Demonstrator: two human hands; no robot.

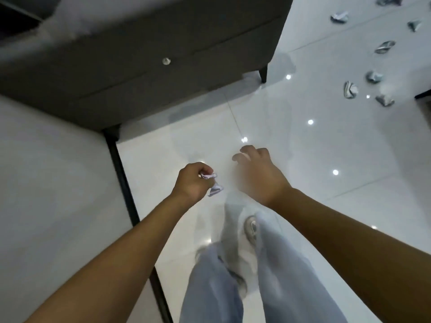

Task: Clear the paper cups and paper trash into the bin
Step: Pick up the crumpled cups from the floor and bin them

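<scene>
My left hand (194, 180) grips a crumpled piece of white paper (214, 188), whose ends stick out by the fingers. My right hand (255, 170) hangs beside it over the floor with fingers loosely curled and nothing in it; it is blurred. Several crumpled paper pieces lie on the glossy white floor at the upper right, among them one at the far top (339, 17), a flattened one (384, 46) and a striped wad (349, 89). No bin is in view.
A dark grey cabinet (144, 66) with a round metal knob (166, 61) stands on short legs at the upper left. A white panel with a black edge (121, 173) runs down the left. My legs and a shoe (250, 227) are below.
</scene>
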